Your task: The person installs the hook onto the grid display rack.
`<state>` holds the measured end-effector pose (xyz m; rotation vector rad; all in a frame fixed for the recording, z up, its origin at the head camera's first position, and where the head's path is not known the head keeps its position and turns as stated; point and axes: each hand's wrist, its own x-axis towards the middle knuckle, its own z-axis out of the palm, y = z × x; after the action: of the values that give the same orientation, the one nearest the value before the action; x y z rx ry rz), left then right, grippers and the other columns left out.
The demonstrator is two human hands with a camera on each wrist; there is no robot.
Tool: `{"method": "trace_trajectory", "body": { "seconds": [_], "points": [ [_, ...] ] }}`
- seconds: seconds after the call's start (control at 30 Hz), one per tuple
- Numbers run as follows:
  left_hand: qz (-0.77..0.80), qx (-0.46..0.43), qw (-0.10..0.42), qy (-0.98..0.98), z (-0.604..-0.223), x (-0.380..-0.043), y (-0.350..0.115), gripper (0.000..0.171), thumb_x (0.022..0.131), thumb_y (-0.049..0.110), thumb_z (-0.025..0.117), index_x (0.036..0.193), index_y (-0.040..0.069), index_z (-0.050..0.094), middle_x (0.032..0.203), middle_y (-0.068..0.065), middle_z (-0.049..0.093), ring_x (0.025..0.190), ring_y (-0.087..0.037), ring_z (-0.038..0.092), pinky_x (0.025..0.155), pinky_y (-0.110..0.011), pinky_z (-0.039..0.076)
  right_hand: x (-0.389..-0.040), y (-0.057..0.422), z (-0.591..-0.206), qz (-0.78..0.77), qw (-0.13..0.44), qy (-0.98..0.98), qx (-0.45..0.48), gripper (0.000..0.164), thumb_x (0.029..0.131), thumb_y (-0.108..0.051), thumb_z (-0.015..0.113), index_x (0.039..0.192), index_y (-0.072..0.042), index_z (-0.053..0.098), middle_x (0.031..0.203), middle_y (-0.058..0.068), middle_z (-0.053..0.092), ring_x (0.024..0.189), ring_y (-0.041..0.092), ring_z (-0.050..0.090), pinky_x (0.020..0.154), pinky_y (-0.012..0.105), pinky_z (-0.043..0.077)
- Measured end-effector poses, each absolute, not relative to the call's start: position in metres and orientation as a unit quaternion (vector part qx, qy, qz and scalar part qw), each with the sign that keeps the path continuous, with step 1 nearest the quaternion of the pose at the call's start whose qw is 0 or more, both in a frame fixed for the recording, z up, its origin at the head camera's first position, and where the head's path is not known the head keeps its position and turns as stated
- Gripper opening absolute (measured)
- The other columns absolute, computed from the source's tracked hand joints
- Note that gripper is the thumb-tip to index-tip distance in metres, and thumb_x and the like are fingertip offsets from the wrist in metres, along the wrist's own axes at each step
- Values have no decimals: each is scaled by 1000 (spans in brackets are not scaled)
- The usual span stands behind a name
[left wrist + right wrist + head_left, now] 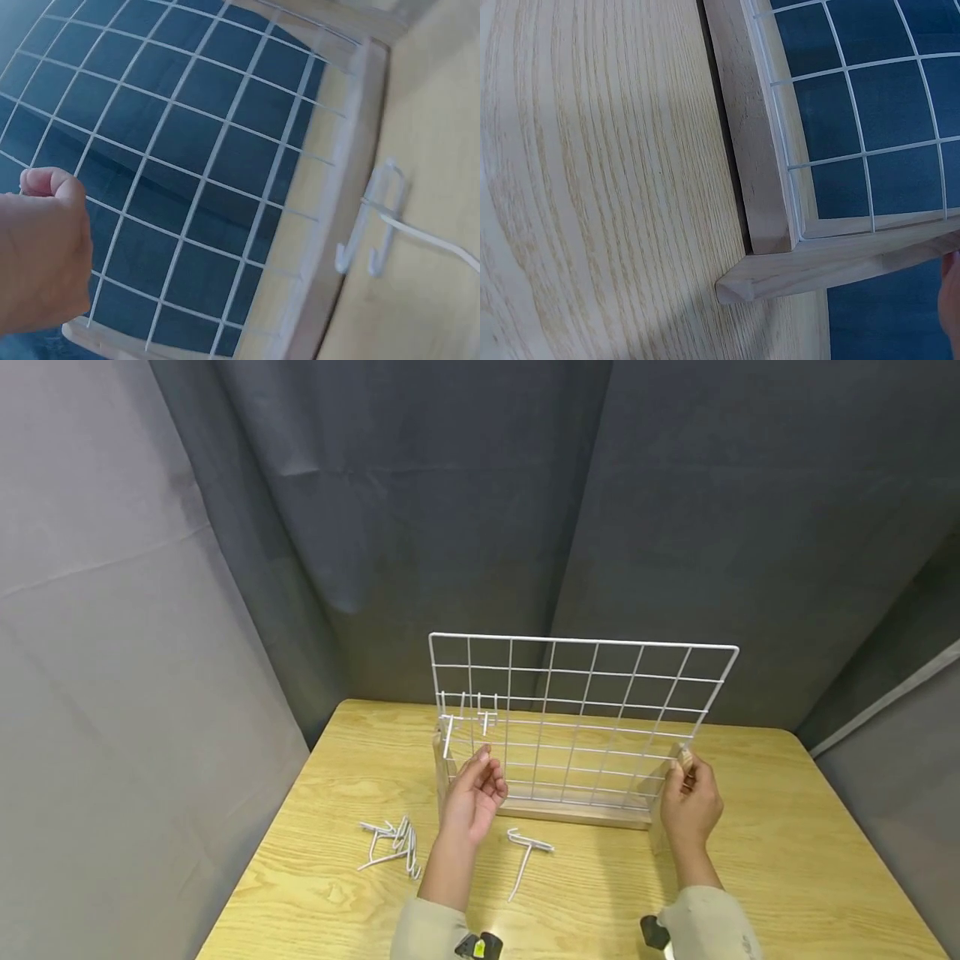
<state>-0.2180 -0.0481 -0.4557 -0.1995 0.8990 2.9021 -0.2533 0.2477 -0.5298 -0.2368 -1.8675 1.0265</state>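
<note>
A white wire grid panel (585,697) stands in a wooden frame on the table. My left hand (474,797) is in front of its left part, thumb and fingertips pinching the front prong of a white wire hook (486,720) that hangs on the grid. Just left of it, another white hook (448,737) hangs with its prong jutting forward. My right hand (692,797) grips the right wooden upright (684,758) of the frame, thumb on the near side. In the right wrist view only a sliver of that hand shows, beside the wooden side piece (840,266).
On the table (315,868), a small pile of white hooks (397,843) lies left of my left forearm. One single hook (529,843) lies in front of the frame's wooden base (577,814). Dark grey curtains (465,527) hang behind the table, lighter ones at the sides.
</note>
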Motion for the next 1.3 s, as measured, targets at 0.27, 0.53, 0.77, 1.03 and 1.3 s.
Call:
{"method": "trace_trajectory", "body": {
  "seconds": [0.27, 0.53, 0.77, 1.03, 1.3],
  "points": [
    [927, -34, 41, 372, -471, -191, -52, 23, 91, 4, 55, 114, 2, 51, 88, -4, 58, 76, -11, 55, 67, -20, 46, -254, 248, -529, 420, 482, -764, -88, 21, 85, -3, 60, 102, 10, 61, 80, 23, 62, 70, -17, 43, 61, 0, 35],
    [882, -16, 67, 467, -483, -180, -55, 33, 89, 11, 61, 119, 3, 50, 94, -3, 59, 79, -14, 57, 70, -25, 45, -254, 249, -527, 420, 480, -764, -95, 20, 84, -1, 58, 102, 9, 61, 83, 21, 63, 70, -16, 44, 61, 1, 35],
    [828, -38, 75, 554, -494, -170, -58, 34, 87, 14, 65, 117, 3, 55, 100, -9, 58, 87, -23, 59, 74, -30, 47, -253, 251, -527, 417, 482, -765, -98, 20, 84, 0, 57, 101, 9, 61, 83, 21, 63, 70, -15, 44, 61, 0, 34],
    [789, -37, 42, 611, -514, -159, -57, 34, 86, 15, 66, 116, 1, 56, 99, -10, 61, 87, -19, 58, 77, -34, 45, -253, 251, -529, 416, 478, -767, -97, 21, 84, 1, 58, 103, 10, 60, 81, 22, 62, 70, -16, 43, 61, 1, 34],
    [745, -35, -31, 665, -542, -153, -46, 28, 81, 2, 68, 107, -4, 60, 99, -15, 58, 84, -19, 55, 73, -22, 49, -255, 249, -530, 416, 480, -766, -95, 21, 85, -1, 59, 104, 10, 60, 82, 22, 62, 71, -16, 43, 62, 0, 34]
  ]
}}
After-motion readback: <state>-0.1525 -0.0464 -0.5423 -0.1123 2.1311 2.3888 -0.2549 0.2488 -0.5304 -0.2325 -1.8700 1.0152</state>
